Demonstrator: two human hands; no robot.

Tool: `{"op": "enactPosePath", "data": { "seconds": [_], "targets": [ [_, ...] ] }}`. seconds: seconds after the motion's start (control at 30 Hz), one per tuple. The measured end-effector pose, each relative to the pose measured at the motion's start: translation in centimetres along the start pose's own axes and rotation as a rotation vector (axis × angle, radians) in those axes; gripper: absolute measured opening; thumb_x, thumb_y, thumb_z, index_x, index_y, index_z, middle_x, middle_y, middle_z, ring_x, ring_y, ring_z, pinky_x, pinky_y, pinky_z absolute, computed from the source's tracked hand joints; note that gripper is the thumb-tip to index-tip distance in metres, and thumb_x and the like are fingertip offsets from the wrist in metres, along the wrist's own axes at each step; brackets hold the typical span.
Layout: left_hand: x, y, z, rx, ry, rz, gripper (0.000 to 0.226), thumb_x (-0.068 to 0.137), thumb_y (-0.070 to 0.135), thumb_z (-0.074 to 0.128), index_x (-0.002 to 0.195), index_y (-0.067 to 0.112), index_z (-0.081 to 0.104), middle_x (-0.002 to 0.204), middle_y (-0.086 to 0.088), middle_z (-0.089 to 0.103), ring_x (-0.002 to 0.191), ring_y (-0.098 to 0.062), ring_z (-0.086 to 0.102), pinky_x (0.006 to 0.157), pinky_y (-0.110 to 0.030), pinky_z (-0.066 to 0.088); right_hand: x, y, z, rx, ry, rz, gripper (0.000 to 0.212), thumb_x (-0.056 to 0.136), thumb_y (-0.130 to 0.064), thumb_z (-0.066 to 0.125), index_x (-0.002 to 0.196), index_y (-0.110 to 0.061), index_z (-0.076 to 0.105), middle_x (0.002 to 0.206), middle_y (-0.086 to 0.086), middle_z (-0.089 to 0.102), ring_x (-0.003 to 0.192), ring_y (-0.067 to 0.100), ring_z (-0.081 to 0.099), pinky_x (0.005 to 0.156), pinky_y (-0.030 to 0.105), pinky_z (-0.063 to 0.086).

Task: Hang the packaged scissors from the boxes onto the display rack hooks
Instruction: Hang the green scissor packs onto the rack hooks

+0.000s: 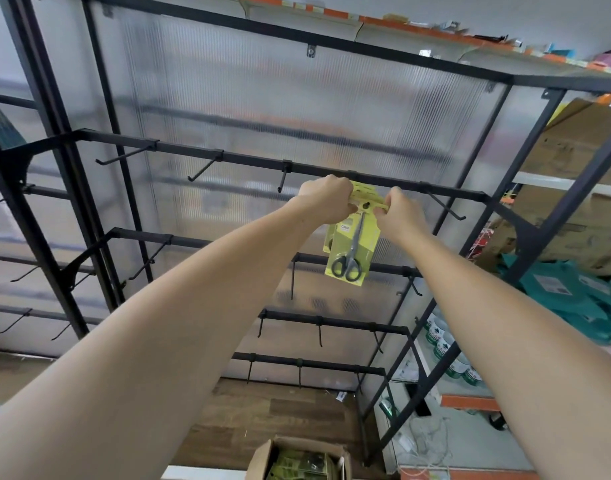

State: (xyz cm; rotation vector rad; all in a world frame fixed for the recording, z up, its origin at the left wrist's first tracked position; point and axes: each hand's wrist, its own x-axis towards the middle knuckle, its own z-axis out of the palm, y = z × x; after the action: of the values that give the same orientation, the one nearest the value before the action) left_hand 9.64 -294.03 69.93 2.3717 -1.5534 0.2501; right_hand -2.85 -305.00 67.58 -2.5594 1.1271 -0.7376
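Head view: the yellow scissors pack [353,244] hangs up at the top hook bar [228,156] of the black display rack [525,237], black-handled scissors showing through the front, handles down. A second yellow card sits right behind it, edges peeking out on the left and top. The pack's hang hole is at the top centre, between your two hands; can't tell whether the hook is already through it.

Your left hand [326,197] grips the pack's top left corner, fingers curled over the card edge. Your right hand [399,211] pinches the top right corner, fingers bent onto the card. Both arms reach up and forward, hands close together, just under the bar.

Other hooks [205,168] along the same bar stand bare, left and right of the pack. Lower bars with more hooks step down beneath it. Behind the rack is a ribbed translucent panel [262,98].

At the bottom edge, an open cardboard box [262,459] on the wood floor [280,410] holds more green-yellow packs, well below your hands. To the right: teal bags [567,296], brown cartons [581,140], green-and-white cans [446,344] on a low shelf.
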Motion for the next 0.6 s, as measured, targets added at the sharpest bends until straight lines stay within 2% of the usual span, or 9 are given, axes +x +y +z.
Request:
{"op": "enactPosePath", "data": {
  "seconds": [0.07, 0.2, 0.27, 0.3, 0.37, 0.43, 0.5, 0.6],
  "targets": [
    [0.0, -0.1, 0.2, -0.001, -0.009, 0.002, 0.026, 0.095, 0.044, 0.055, 0.09, 0.018, 0.055, 0.092, -0.002, 0.061, 0.08, -0.026, 0.059, 0.063, -0.033, 0.043, -0.1, -0.1, 0.0, -0.024, 0.011, 0.039, 0.031, 0.099, -0.028, 0.058, 0.118, -0.007, 0.046, 0.112, 0.014, 0.06, 0.087, 0.026, 0.053, 0.058, 0.031, 0.035],
    [-0.5, -0.1, 0.7, -0.008, -0.063, 0.021, 0.025, 0.097, 0.043, 0.053, 0.091, 0.018, 0.053, 0.092, -0.003, 0.056, 0.079, -0.026, 0.055, 0.063, -0.033, 0.041, -0.6, 0.7, 0.5, -0.066, -0.052, 0.059, 0.033, 0.097, -0.036, 0.057, 0.116, -0.01, 0.051, 0.111, 0.007, 0.061, 0.096, 0.029, 0.06, 0.072, 0.037, 0.048],
    [-1.0, -0.1, 1.3, -0.011, -0.112, 0.026, 0.026, 0.097, 0.041, 0.051, 0.093, 0.016, 0.055, 0.093, -0.004, 0.057, 0.079, -0.026, 0.056, 0.061, -0.033, 0.042, -1.5, 1.3, 1.0, -0.037, -0.098, 0.082, 0.024, 0.097, -0.035, 0.056, 0.103, -0.012, 0.056, 0.096, 0.004, 0.06, 0.09, 0.028, 0.058, 0.072, 0.037, 0.05],
    [-1.2, -0.2, 1.9, -0.013, -0.134, 0.029, 0.026, 0.097, 0.041, 0.051, 0.095, 0.015, 0.057, 0.094, -0.004, 0.058, 0.08, -0.027, 0.057, 0.061, -0.033, 0.043, -2.2, 1.8, 1.5, -0.004, -0.123, 0.089, 0.02, 0.097, -0.033, 0.055, 0.09, -0.014, 0.056, 0.084, 0.003, 0.057, 0.083, 0.028, 0.056, 0.067, 0.035, 0.047],
    [-2.0, -0.4, 3.4, -0.033, -0.185, 0.037, 0.022, 0.097, 0.037, 0.049, 0.096, 0.017, 0.056, 0.097, -0.005, 0.061, 0.082, -0.027, 0.059, 0.064, -0.034, 0.045, -3.9, 2.5, 2.5, 0.024, -0.192, 0.093, 0.031, 0.098, -0.028, 0.055, 0.07, -0.018, 0.047, 0.068, 0.001, 0.049, 0.07, 0.026, 0.051, 0.055, 0.032, 0.034],
    [-2.8, -0.7, 5.8, -0.047, -0.245, 0.024, 0.021, 0.096, 0.035, 0.049, 0.102, 0.017, 0.057, 0.099, -0.004, 0.062, 0.085, -0.029, 0.06, 0.068, -0.035, 0.047, -5.6, 3.2, 4.0, 0.004, -0.289, 0.098, 0.029, 0.097, -0.026, 0.056, 0.07, -0.018, 0.046, 0.071, 0.007, 0.055, 0.073, 0.028, 0.054, 0.055, 0.032, 0.031],
    [-3.7, -1.0, 8.4, -0.047, -0.301, 0.01, 0.03, 0.095, 0.037, 0.051, 0.114, 0.014, 0.059, 0.106, -0.005, 0.063, 0.092, -0.031, 0.062, 0.074, -0.039, 0.051, -7.4, 4.1, 6.0, -0.024, -0.36, 0.091, 0.022, 0.094, -0.024, 0.058, 0.075, -0.014, 0.052, 0.081, 0.016, 0.063, 0.083, 0.033, 0.061, 0.062, 0.033, 0.036],
    [-5.6, -1.6, 12.5, -0.042, -0.391, 0.019, 0.036, 0.095, 0.039, 0.053, 0.119, 0.013, 0.059, 0.115, -0.008, 0.062, 0.101, -0.032, 0.062, 0.082, -0.041, 0.052, -10.4, 5.7, 9.5, 0.007, -0.445, 0.134, 0.014, 0.096, -0.027, 0.059, 0.097, -0.013, 0.059, 0.097, 0.007, 0.063, 0.093, 0.026, 0.059, 0.075, 0.035, 0.044]
  ]
}}
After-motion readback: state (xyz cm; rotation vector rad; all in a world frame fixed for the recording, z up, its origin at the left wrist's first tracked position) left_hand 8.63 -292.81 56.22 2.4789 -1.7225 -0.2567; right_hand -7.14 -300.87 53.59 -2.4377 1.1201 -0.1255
